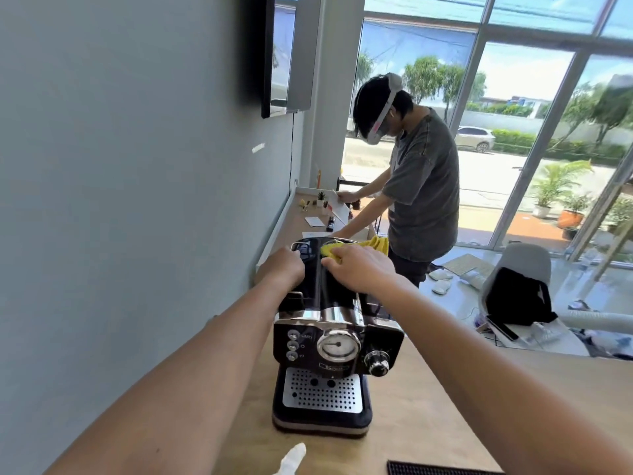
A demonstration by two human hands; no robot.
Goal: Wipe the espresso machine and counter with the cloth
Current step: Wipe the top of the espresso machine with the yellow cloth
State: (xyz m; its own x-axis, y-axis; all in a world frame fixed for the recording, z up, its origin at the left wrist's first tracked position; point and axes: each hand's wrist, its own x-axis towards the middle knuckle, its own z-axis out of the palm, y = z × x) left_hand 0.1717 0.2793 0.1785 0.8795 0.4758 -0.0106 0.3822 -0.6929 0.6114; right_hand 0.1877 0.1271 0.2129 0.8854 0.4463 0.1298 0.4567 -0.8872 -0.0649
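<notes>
A black and chrome espresso machine [334,341] stands on the wooden counter [428,406], its gauge and drip tray facing me. My right hand [359,269] lies on the machine's top and presses a yellow cloth [334,251] against the far part of it; most of the cloth is hidden under my fingers, and a fold [376,243] sticks out to the right. My left hand [284,265] grips the machine's top left rear corner, fingers curled over the edge.
The grey wall [137,200] runs close along the counter's left side. Another person [418,186] stands further down the counter handling papers. A white object [293,459] and a black mat [442,469] lie near the front edge. A chair with a black bag [517,296] stands at the right.
</notes>
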